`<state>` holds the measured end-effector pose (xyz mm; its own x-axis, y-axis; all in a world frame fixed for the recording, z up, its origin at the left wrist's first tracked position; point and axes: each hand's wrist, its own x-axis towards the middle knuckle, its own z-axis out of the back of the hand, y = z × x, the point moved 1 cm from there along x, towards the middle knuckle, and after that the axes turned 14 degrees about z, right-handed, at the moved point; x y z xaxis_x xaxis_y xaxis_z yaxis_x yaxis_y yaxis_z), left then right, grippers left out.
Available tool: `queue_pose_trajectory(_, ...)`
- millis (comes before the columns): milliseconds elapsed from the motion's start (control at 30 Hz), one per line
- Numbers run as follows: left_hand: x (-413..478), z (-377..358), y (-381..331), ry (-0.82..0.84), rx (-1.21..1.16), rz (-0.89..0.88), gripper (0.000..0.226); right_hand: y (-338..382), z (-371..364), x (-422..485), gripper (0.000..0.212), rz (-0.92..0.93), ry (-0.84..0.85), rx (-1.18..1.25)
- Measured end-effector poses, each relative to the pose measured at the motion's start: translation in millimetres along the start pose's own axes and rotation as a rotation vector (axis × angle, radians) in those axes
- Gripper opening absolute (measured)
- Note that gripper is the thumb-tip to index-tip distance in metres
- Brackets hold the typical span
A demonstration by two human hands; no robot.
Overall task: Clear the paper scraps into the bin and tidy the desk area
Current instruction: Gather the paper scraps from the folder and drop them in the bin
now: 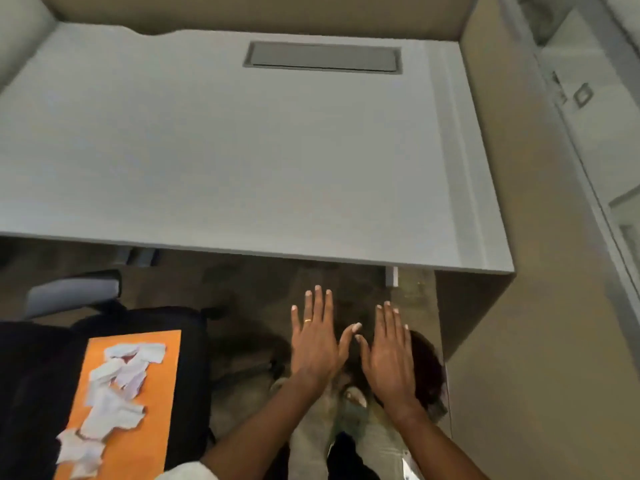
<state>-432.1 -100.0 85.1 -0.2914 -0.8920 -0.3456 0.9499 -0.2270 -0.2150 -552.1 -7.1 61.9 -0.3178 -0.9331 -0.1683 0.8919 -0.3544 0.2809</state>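
Note:
Several white torn paper scraps (116,389) lie in a pile on an orange sheet (156,410) that rests on a black chair seat (45,368) at the lower left. My left hand (313,337) and my right hand (389,351) are held flat, palms down, fingers spread, side by side in front of the grey desk (242,150), below its front edge. Both hands hold nothing. A dark round shape (427,365) under my right hand may be a bin; I cannot tell.
A grey cable hatch (323,58) is set in the back of the desk. Beige partition walls (512,168) enclose the desk at the back and right. A chair armrest (72,294) sticks out at the left. My feet (346,403) stand on the floor.

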Motion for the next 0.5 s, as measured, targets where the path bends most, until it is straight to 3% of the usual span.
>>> queue_pose_trajectory(500,-76,52,252,-0.183,-0.177,0.724,0.088,249,-29,35,0.067,0.715,0.116,-0.049)
